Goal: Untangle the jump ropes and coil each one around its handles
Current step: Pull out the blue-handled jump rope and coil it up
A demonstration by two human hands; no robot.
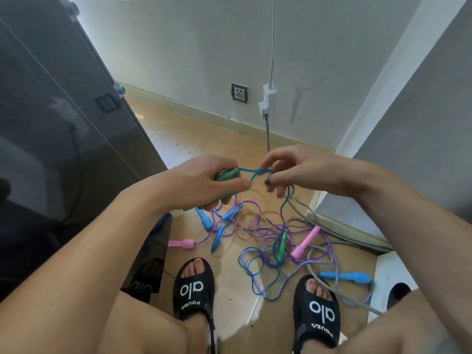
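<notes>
My left hand (pixel 204 183) grips a green jump-rope handle (pixel 227 174). Its blue cord (pixel 258 172) runs right into my right hand (pixel 296 168), which pinches it between thumb and fingers; from there the cord drops to the floor. Below lies a tangle of purple, blue and yellow ropes (pixel 265 233) on the wooden floor. In the tangle I see a second green handle (pixel 281 245), two pink handles (pixel 305 242) (pixel 182 244), and several blue handles (pixel 204 218) (pixel 344 276).
A dark glossy cabinet (pixel 63 123) stands at the left. A white wall with an outlet (pixel 239 92) and a plugged adapter (pixel 268 98) lies ahead. A grey cable (pixel 321 282) crosses the floor. My feet in black sandals (pixel 192 290) (pixel 316 312) flank the tangle.
</notes>
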